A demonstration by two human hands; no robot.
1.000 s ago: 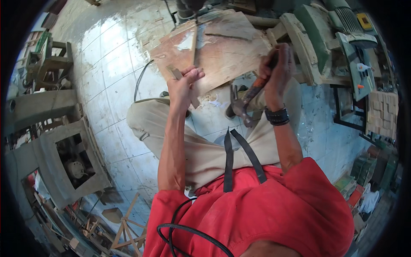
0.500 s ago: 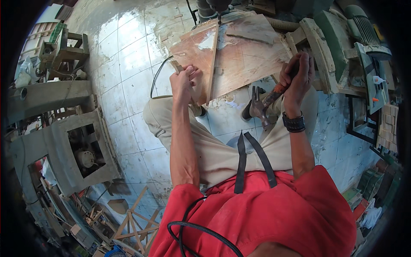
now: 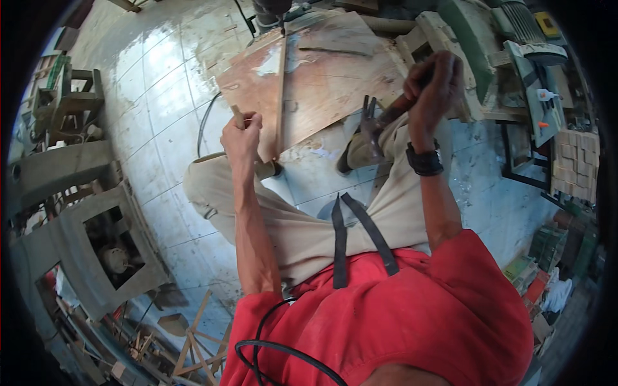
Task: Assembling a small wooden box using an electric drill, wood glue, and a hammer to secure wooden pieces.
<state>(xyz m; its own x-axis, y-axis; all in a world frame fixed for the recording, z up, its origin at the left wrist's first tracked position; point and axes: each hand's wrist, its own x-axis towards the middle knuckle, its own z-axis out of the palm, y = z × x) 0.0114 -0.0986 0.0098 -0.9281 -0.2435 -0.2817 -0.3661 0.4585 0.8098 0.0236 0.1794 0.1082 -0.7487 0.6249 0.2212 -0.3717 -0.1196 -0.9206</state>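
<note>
Nailing step, judged: left hand pinches small wooden peg at brown plywood sheet's 8 o'clock edge; right hand clamps steel claw hammer, needing an aimed strike.

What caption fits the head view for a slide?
Seated person's left hand steadies a narrow wooden strip on a plywood board, right hand raising a claw hammer.

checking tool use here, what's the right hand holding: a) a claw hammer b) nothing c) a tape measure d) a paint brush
a: the right hand grips the handle of a claw hammer, its metal head hanging beside the plywood board.
</note>
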